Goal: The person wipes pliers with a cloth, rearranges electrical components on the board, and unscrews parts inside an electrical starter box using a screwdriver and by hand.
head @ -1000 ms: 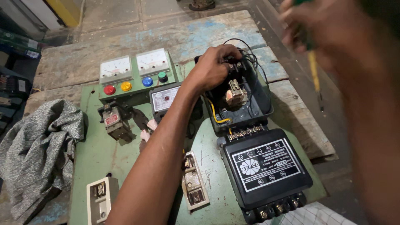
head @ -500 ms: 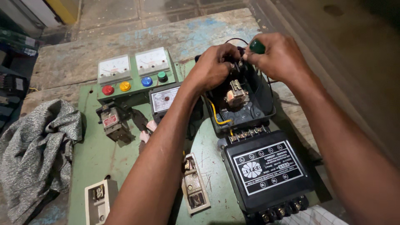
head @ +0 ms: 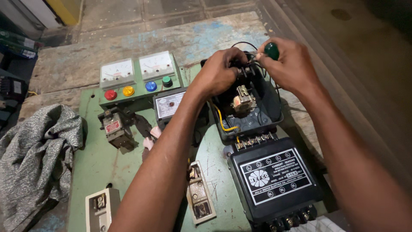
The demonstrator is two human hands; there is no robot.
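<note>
My left hand [head: 219, 71] pinches the small terminal part [head: 245, 70] at the top of the open black box [head: 251, 112], upper centre, steadying it. My right hand [head: 288, 64] is closed round the green-handled screwdriver [head: 271, 50], tip at that part.

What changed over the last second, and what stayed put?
The right hand, gripping a green-handled screwdriver, dropped from the upper right corner down to the far end of the open black box, beside the left hand. The left hand kept its place there; the meter panel and grey cloth did not move.
</note>
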